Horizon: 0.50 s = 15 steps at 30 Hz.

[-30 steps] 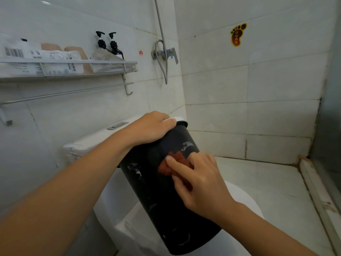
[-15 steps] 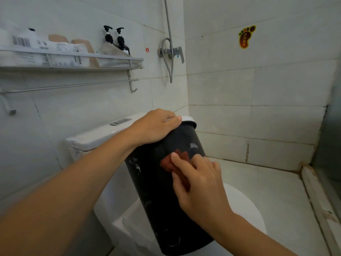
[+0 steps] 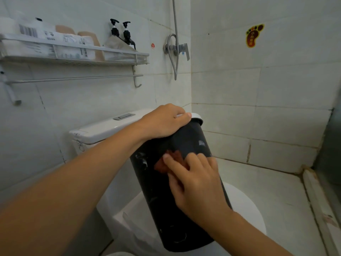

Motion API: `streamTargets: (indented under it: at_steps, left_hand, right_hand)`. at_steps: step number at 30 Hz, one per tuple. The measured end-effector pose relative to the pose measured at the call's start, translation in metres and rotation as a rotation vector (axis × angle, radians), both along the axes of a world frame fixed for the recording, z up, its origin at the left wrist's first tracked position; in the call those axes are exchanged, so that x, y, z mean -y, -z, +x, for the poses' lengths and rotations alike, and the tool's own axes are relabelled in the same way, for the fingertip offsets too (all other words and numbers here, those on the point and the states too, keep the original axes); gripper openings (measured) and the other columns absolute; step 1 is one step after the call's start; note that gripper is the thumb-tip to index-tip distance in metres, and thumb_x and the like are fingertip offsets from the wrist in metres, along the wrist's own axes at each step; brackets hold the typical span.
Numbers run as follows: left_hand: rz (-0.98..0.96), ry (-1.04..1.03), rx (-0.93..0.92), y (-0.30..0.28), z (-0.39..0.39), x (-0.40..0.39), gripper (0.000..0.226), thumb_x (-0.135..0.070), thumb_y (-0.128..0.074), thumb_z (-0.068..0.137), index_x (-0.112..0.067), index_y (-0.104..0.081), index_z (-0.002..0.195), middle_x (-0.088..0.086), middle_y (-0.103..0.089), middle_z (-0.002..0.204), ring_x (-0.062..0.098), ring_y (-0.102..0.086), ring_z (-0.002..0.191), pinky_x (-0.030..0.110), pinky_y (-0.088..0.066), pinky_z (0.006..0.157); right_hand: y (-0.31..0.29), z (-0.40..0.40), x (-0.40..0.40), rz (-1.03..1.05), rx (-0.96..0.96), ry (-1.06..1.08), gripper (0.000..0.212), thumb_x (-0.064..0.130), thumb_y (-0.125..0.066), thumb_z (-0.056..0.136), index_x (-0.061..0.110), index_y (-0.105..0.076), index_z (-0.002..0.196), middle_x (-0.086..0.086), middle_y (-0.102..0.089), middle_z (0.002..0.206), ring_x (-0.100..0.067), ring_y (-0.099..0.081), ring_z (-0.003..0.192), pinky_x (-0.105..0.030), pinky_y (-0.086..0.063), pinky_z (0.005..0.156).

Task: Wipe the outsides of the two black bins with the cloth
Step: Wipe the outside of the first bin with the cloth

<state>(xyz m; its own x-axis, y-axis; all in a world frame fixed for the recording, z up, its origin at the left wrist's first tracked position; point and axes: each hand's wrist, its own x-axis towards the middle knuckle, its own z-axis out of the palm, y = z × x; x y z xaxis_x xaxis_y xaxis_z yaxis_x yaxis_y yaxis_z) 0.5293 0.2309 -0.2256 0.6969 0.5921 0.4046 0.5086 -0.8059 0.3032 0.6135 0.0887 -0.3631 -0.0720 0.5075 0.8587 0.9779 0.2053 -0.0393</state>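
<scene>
White-tiled bathroom. Black bin [image 3: 177, 196] tilted over toilet [image 3: 241, 209], long axis running up-away. Left hand [image 3: 164, 121] clamps rim; right hand [image 3: 195, 182], nearer, fingers [image 3: 173, 161] flat pressing red cloth [image 3: 162, 164] on wall.

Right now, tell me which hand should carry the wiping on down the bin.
The right hand, probably. It already presses the cloth flat on the bin wall, while the left hand grips the rim, steadying the tilted bin.
</scene>
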Motion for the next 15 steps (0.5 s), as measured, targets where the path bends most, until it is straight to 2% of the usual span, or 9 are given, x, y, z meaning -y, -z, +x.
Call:
streamTargets:
  at_steps: [2,4,7,9,10,12,15]
  left_hand:
    - [-0.002,-0.015,0.000,0.000,0.003,0.001,0.046,-0.050,-0.044,0.102,-0.019,-0.054,0.069,-0.006,-0.058,0.069,0.014,-0.054,0.065,0.033,-0.041,0.062]
    - [0.002,-0.035,-0.014,-0.001,0.006,0.002,0.046,-0.050,-0.043,0.101,-0.021,-0.056,0.069,-0.005,-0.061,0.071,0.014,-0.056,0.067,0.033,-0.041,0.062]
    - [-0.007,-0.065,-0.049,-0.004,0.009,0.000,0.046,-0.050,-0.041,0.103,-0.021,-0.058,0.072,-0.002,-0.063,0.078,0.016,-0.058,0.073,0.033,-0.040,0.063]
    - [-0.025,-0.067,-0.051,-0.005,0.008,-0.004,0.047,-0.050,-0.041,0.104,-0.019,-0.057,0.072,0.000,-0.061,0.077,0.016,-0.057,0.071,0.031,-0.038,0.062]
    - [-0.026,-0.062,-0.048,-0.004,0.007,-0.006,0.047,-0.050,-0.042,0.104,-0.019,-0.057,0.072,-0.001,-0.061,0.076,0.016,-0.056,0.070,0.031,-0.038,0.062]
    - [-0.023,-0.050,-0.030,-0.003,0.006,-0.009,0.047,-0.052,-0.043,0.102,-0.023,-0.054,0.066,-0.006,-0.058,0.070,0.014,-0.054,0.066,0.032,-0.037,0.061]
    - [-0.023,-0.021,-0.001,-0.001,0.004,-0.010,0.048,-0.055,-0.045,0.098,-0.024,-0.048,0.061,-0.014,-0.054,0.059,0.006,-0.048,0.057,0.032,-0.037,0.060]
  right_hand:
    - [-0.010,0.008,-0.006,0.039,-0.146,0.066,0.035,0.030,-0.058,0.098,0.022,-0.068,0.131,-0.003,-0.059,0.091,-0.021,-0.053,0.082,-0.040,-0.045,0.075]
    - [-0.010,0.011,-0.007,0.040,-0.214,0.100,0.036,0.026,-0.063,0.098,0.020,-0.067,0.133,-0.005,-0.061,0.094,-0.023,-0.054,0.084,-0.042,-0.045,0.076]
    - [0.012,0.006,0.003,-0.006,-0.029,0.014,0.037,0.032,-0.062,0.094,0.020,-0.068,0.129,-0.003,-0.061,0.093,-0.021,-0.052,0.082,-0.041,-0.045,0.076]
    - [0.026,0.002,0.010,-0.049,0.135,-0.031,0.037,0.036,-0.062,0.091,0.022,-0.067,0.125,-0.002,-0.059,0.090,-0.022,-0.050,0.079,-0.042,-0.044,0.074]
    - [0.026,0.003,0.009,-0.050,0.151,-0.036,0.037,0.037,-0.062,0.091,0.023,-0.067,0.125,-0.001,-0.058,0.090,-0.022,-0.050,0.078,-0.042,-0.043,0.074]
    - [0.016,0.012,0.003,-0.011,0.063,-0.007,0.036,0.036,-0.061,0.093,0.025,-0.066,0.127,0.000,-0.057,0.090,-0.021,-0.050,0.080,-0.040,-0.041,0.076]
    - [-0.008,0.042,-0.010,0.032,-0.250,0.078,0.032,0.029,-0.063,0.096,0.030,-0.068,0.128,0.002,-0.056,0.085,-0.020,-0.052,0.079,-0.043,-0.044,0.076]
